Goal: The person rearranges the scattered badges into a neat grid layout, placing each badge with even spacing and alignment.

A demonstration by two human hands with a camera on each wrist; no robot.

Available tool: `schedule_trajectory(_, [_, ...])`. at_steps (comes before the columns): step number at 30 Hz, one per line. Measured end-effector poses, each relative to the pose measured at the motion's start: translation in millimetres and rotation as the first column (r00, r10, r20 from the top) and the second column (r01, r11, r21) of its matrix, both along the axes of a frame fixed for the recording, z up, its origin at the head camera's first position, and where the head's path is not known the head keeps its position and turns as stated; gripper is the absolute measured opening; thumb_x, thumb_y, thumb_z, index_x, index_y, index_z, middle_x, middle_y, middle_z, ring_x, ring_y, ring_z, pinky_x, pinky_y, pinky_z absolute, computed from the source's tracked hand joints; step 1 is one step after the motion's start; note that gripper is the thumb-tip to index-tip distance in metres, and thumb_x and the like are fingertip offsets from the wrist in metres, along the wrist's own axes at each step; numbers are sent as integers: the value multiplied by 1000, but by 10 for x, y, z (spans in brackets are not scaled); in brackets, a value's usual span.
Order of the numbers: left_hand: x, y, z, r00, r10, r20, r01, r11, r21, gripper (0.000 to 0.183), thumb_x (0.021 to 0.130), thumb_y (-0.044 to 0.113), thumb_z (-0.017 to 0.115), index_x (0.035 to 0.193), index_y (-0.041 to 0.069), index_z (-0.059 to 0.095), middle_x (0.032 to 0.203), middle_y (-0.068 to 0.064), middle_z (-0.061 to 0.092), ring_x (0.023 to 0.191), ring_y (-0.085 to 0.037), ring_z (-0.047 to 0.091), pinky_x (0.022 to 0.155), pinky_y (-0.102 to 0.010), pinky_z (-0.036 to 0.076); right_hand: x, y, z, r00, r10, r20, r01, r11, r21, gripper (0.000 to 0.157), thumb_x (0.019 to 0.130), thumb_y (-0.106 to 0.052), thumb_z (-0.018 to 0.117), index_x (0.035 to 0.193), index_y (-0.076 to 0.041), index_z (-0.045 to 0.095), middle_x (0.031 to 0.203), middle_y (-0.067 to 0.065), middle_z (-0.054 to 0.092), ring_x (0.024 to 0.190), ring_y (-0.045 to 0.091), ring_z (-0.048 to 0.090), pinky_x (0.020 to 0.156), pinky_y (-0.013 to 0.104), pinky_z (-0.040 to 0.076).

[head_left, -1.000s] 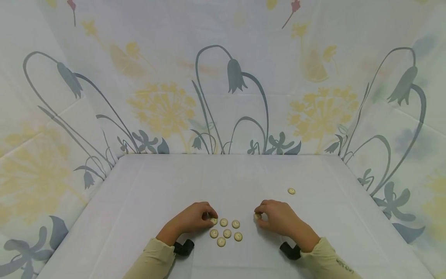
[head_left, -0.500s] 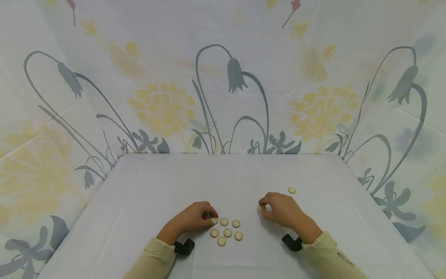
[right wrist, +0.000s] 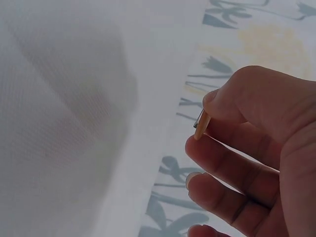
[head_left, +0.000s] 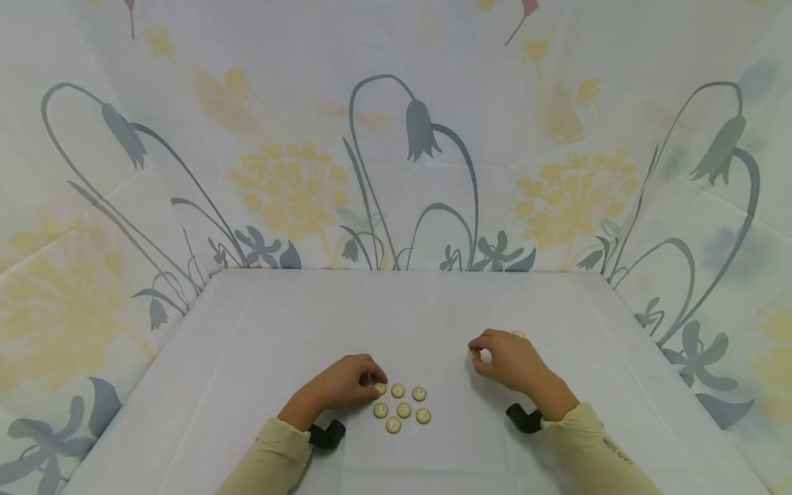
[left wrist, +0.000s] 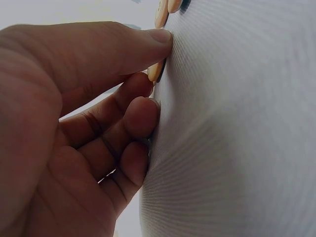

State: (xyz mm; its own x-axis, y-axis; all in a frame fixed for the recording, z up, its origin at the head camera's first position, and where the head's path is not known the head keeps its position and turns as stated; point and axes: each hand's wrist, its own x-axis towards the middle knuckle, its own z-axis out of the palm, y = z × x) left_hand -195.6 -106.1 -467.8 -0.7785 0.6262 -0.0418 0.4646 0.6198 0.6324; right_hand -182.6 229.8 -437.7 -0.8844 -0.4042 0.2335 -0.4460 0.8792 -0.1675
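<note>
Several round cream-coloured buttons lie flat in a loose cluster on the white table. At the cluster's far left my left hand has its thumb and forefinger around one button, whose flat side faces the cloth. The other fingers of that hand are curled and touch the table. My right hand pinches another button between thumb and fingertips, above the table to the right of the cluster. Behind that hand, one more button is mostly hidden.
A white cloth covers the table. Flower-patterned curtains stand along its back and sides. A black wrist strap is on the left wrist and another strap on the right.
My right hand has moved away from the cluster, outward and toward the back, carrying its button, and now partly covers the far button. The left hand has stayed in place.
</note>
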Motion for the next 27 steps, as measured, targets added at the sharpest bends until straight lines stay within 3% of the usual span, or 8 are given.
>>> schedule_trajectory(9, [4,-1,-11,999,-7,-33,7,1000,3,15,86,17,72,101,16,73,89,10,60,75,-5,51,69,-22,44,-20,72,41,999,-36,25,37,999,-23,18,81,-16,69,98,-16,75,93,-8,69,77,12,61,59,28,46])
schedule_trajectory(27, [15,5,3,1000,0,-24,0,1000,5,14,86,17,72,100,16,73,89,9,60,77,-6,51,70,-22,44,-75,199,50,994,-84,69,86,996,-30,21,80,-16,68,100,-15,74,96,-5,69,82,17,63,63,35,49])
